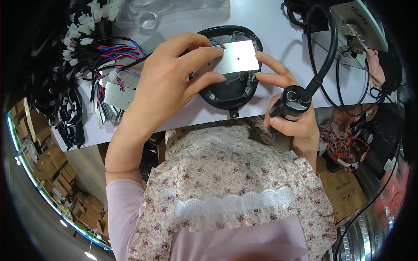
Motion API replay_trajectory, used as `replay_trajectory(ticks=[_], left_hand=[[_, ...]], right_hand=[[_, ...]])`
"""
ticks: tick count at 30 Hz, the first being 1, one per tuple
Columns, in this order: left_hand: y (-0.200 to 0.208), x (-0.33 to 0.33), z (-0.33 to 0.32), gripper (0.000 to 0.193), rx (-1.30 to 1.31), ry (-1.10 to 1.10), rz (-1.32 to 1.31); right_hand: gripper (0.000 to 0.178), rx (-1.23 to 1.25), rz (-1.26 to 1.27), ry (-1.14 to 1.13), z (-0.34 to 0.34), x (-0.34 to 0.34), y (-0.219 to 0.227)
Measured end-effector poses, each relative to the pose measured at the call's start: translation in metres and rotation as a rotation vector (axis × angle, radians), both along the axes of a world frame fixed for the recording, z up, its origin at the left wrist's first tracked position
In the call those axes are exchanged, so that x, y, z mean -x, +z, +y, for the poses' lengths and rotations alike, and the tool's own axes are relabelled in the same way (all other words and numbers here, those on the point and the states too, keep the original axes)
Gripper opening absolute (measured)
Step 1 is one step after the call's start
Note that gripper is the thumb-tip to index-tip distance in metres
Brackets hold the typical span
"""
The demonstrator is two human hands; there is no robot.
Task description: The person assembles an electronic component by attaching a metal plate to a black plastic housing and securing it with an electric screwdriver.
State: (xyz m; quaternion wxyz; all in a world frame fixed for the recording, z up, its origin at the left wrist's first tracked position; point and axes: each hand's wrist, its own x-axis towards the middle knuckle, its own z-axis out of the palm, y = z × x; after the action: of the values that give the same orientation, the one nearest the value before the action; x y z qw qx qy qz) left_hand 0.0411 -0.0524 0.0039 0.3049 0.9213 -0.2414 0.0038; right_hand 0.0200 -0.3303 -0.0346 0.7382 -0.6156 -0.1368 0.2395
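Note:
A black oval plastic housing (230,102) lies on the white table in front of me. Across its inside rests a flat silver metal plate (239,55) with small holes, and red and blue wires show at its upper left. My left hand (174,69) grips the plate's left side between thumb and fingers. My right hand (300,119) holds a black corded electric screwdriver (291,104) in its palm. Two outstretched fingers of that hand touch the plate's right edge. The screwdriver's tip is hidden below the hand.
Several metal plates with wires (117,95) lie left of the housing, beside a heap of cables with white connectors (82,32). Clear plastic packaging (174,13) is at the back. A metal-and-plastic device (357,35) and the screwdriver's thick cord (331,52) occupy the right.

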Motion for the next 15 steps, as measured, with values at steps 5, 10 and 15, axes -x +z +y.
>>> replay_trajectory(ticks=[5, 10, 15], left_hand=[[0.002, -0.001, 0.003, 0.042, -0.006, 0.026, 0.064], [0.004, -0.001, 0.005, 0.041, -0.023, 0.040, 0.063], [0.000, -0.001, 0.004, 0.040, 0.010, 0.008, 0.038]], right_hand=[[0.066, 0.013, -0.002, 0.014, -0.001, 0.001, 0.004], [0.065, 0.062, 0.045, -0.010, 0.002, 0.001, 0.004], [0.064, 0.080, 0.059, 0.004, 0.003, 0.001, 0.006]])
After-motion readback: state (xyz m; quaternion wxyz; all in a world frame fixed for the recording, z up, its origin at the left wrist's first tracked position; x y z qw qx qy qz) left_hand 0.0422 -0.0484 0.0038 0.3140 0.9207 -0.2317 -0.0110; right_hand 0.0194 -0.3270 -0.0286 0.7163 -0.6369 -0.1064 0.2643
